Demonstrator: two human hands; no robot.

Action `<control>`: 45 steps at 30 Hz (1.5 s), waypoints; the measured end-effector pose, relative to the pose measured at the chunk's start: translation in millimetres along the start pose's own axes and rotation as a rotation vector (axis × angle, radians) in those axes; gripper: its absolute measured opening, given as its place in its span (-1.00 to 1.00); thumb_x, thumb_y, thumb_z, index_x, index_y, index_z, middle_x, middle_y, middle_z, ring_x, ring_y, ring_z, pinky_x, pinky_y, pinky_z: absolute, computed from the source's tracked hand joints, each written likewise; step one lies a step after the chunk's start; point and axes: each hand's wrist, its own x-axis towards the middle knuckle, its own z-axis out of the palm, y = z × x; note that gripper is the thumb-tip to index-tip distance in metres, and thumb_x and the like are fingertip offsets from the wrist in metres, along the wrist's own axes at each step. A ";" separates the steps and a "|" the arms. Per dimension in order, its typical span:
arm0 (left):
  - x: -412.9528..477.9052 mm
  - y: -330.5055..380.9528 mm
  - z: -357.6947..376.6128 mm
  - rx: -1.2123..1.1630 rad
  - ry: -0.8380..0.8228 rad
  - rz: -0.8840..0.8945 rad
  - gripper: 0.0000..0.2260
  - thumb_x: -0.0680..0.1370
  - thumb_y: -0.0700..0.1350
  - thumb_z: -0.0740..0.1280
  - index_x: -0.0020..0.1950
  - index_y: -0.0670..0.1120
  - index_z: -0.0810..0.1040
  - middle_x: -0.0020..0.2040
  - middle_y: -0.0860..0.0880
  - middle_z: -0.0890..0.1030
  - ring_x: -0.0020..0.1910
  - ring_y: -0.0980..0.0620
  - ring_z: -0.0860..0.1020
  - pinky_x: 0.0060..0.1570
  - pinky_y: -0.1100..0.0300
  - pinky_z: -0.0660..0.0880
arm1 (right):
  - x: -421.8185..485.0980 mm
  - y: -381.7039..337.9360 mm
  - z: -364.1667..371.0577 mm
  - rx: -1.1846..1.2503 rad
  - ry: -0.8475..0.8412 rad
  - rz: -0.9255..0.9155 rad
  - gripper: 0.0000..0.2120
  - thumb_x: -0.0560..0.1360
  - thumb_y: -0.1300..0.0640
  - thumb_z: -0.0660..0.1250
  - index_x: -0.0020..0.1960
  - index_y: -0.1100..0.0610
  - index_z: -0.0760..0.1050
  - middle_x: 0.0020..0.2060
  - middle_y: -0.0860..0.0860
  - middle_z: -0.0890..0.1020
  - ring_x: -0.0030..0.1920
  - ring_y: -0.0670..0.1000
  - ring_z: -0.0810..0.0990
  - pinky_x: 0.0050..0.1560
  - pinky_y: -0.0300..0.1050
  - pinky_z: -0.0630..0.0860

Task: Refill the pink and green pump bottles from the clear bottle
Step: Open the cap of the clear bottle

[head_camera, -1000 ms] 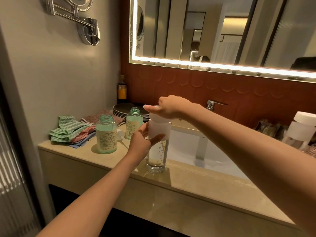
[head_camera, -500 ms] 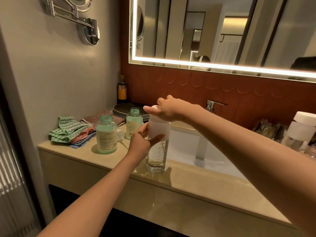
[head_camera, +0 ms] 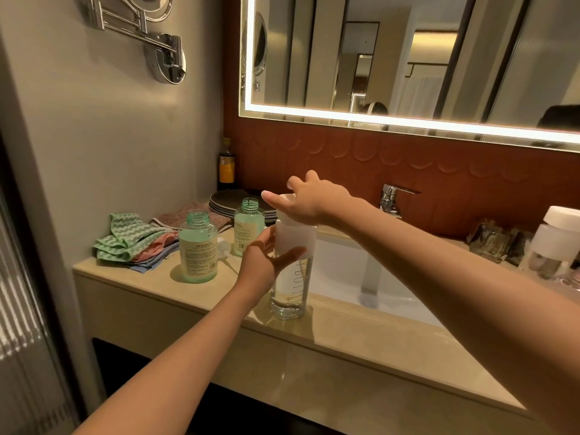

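Note:
A tall clear bottle [head_camera: 290,287] with a frosted white top stands upright on the beige counter [head_camera: 345,334] beside the sink. My left hand [head_camera: 266,255] grips its upper part from the left. My right hand [head_camera: 309,199] lies on top of its white cap, fingers spread and lifting, the palm pressing down. Two uncapped green bottles stand to the left: a nearer one [head_camera: 198,248] and a farther one [head_camera: 249,227], both holding pale green liquid. A white pump piece [head_camera: 224,246] lies between them. No pink bottle shows.
Folded cloths [head_camera: 131,241] lie at the counter's left end, stacked plates [head_camera: 232,200] and a dark bottle [head_camera: 226,166] behind. The sink basin [head_camera: 345,271] and a chrome tap [head_camera: 390,199] sit to the right, with another white-capped bottle [head_camera: 554,243] at far right.
My right hand's fingers have uncurled and spread over the cap, and the clear bottle has turned, showing different print. My left hand has stayed on the bottle.

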 end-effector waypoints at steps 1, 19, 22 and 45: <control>-0.7 1.3 0.6 0.007 0.010 -0.004 -0.45 0.39 -0.13 0.47 0.33 -0.03 0.38 0.25 -0.02 0.51 0.28 -0.02 0.43 0.26 0.02 0.42 | 0.4 1.1 3.2 -0.031 0.023 -0.002 -0.24 0.46 -0.42 -0.10 0.39 0.11 0.29 0.34 0.18 0.30 0.19 0.20 0.46 -0.01 0.00 0.45; -1.5 2.4 0.9 0.063 0.045 0.011 -0.41 0.39 -0.10 0.48 0.38 -0.06 0.36 0.26 0.01 0.49 0.27 0.03 0.42 0.23 0.07 0.42 | 1.0 9.8 5.9 -0.034 0.029 -0.099 -0.33 0.50 -0.36 -0.10 0.28 0.14 0.35 0.20 0.15 0.38 -0.02 0.08 0.47 -0.09 -0.08 0.47; -1.3 0.9 0.0 0.091 0.023 0.031 -0.43 0.34 0.01 0.48 0.31 0.00 0.42 0.23 0.01 0.54 0.26 0.00 0.46 0.20 0.01 0.48 | 2.4 14.6 9.3 0.081 -0.048 -0.208 -0.50 0.59 -0.21 -0.05 0.34 0.10 0.30 0.23 0.15 0.34 0.07 0.09 0.44 0.07 -0.04 0.45; -1.1 0.7 0.2 0.069 0.010 0.024 -0.49 0.37 -0.04 0.48 0.26 0.06 0.39 0.25 -0.02 0.51 0.28 -0.03 0.44 0.28 -0.08 0.41 | 2.0 6.1 5.0 -0.011 0.108 -0.053 -0.24 0.45 -0.43 -0.08 0.46 0.03 0.17 0.38 0.15 0.31 0.26 0.18 0.43 0.01 0.02 0.47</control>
